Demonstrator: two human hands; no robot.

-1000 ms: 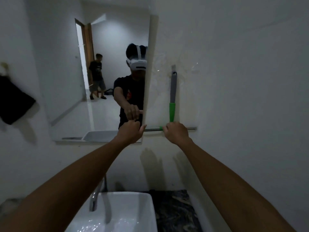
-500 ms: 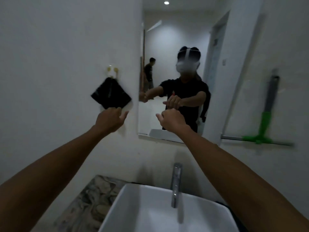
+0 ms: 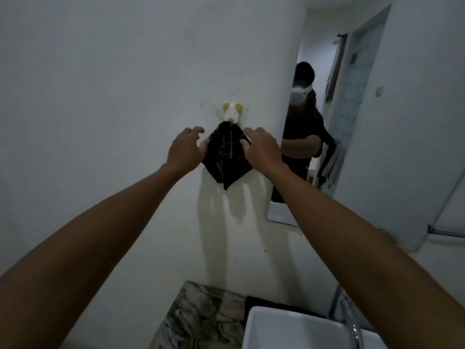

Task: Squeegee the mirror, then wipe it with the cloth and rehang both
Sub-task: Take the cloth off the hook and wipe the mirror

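A dark cloth [image 3: 226, 157] is seen hanging by its top corner from a small pale hook [image 3: 232, 112] fixed to the white wall [image 3: 113, 84]; every place below is given relative to that hook. The cloth is draped in a diamond shape directly beneath the hook, its lowest point directed downward; faint lighter stripes are visible on it. The left hand [image 3: 185, 148] is held below and to the left of the hook, fingers spread and curled, the thumb laid against the cloth's left edge; the hand is open rather than clenched, and a firm grasp cannot be confirmed. The right hand [image 3: 260, 147] is placed below and to the right of the hook, its fingers resting on the cloth's upper right edge; whether the fabric is pinched cannot be told. The mirror [image 3: 334, 117] is mounted to the right of the hook, and a person's reflection is shown in it; a white basin [image 3: 289, 328] and a marbled countertop [image 3: 198, 321] are located far below the hook, the basin to the right; a metal tap [image 3: 351, 321] is seen at the basin's right.
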